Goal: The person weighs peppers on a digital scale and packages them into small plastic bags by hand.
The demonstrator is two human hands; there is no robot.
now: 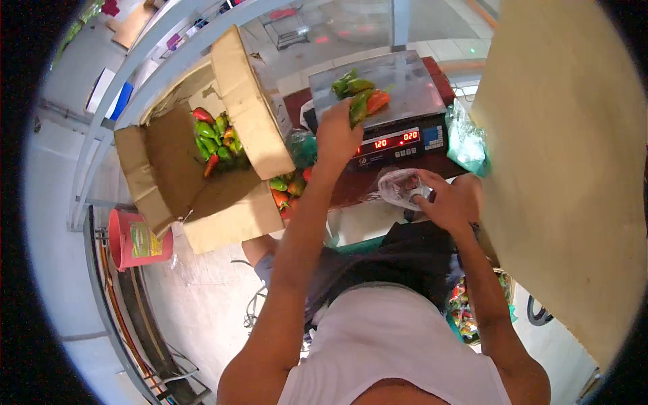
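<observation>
My left hand (339, 132) is closed on a green pepper (358, 110) over the front left of a weighing scale (405, 81). On its metal plate lie several green peppers (351, 84) and an orange pepper (379, 102), close to my fingers. The red display (388, 143) shows 1.20 and 0.20. My right hand (445, 200) grips a clear plastic bag (399, 187) by its mouth, in front of the scale. The bag looks crumpled, and I cannot make out anything inside it.
A cardboard box (260, 115) holding green and red peppers (214, 140) stands at the left. More peppers (287, 189) lie beside it. Plastic bags (466, 142) hang right of the scale. There is a pink bucket (121, 239) at lower left and a tall board (567, 169) at right.
</observation>
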